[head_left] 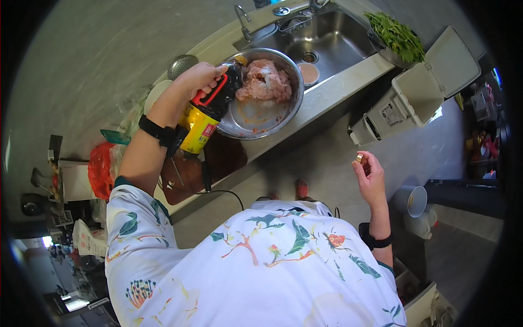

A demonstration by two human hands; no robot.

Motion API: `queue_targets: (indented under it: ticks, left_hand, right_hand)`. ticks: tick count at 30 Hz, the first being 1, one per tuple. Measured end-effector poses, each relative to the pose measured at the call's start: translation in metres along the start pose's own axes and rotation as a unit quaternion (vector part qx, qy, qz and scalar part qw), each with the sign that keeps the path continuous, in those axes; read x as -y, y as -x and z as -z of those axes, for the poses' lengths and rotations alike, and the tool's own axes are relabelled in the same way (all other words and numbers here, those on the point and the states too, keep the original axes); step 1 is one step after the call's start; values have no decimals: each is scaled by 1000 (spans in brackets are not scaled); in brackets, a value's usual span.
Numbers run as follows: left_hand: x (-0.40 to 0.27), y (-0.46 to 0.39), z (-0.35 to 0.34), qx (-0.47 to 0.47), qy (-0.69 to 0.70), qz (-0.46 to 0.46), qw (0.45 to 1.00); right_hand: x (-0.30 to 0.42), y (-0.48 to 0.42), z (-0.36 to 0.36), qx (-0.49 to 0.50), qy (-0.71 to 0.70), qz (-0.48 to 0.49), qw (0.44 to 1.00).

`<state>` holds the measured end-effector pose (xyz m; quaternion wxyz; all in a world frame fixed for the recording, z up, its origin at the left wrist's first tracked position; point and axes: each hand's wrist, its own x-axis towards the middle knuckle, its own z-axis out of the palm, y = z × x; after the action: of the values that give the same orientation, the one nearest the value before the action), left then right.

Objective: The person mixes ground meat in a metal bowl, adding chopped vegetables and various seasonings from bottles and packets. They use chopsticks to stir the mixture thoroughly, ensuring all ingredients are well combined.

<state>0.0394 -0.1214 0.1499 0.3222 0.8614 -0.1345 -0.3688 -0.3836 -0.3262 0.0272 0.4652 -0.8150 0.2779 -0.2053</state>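
My left hand [209, 79] grips the red handle of a large dark sauce bottle [200, 128] with a yellow label. The bottle leans so that its yellowish neck is over the rim of a stainless steel bowl [261, 122]; no stream of liquid is visible. Inside the bowl lies a mound of pink minced meat [265, 83] with white patches on top, and reddish smears mark the bowl's floor. Out to the right, away from the counter, my right hand [372, 178] pinches a small gold-coloured cap [359, 157] between thumb and fingers.
Beyond the bowl is a steel sink [339, 34], with a tub of pinkish paste [308, 73] beside it. Leafy greens [398, 36] fill a pot at the counter's end. A lidded bin [421, 96] stands open below. A brown cutting board [179, 192] and a red plastic bag [100, 169] lie leftward.
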Motion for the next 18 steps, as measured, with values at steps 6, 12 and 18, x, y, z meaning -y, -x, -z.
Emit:
queue_targets:
  ticks: [6, 12, 18]
  left_hand:
    - [2, -3, -3, -15, -3, 21, 1000]
    - [4, -6, -1, -21, -21, 21, 999]
    - [8, -3, 2, -34, -8, 13, 999]
  right_hand:
    - [-4, 5, 4, -5, 3, 1, 1000]
    - [-4, 8, 6, -12, 3, -2, 1000]
    - [-2, 16, 1, -14, 5, -8, 1000]
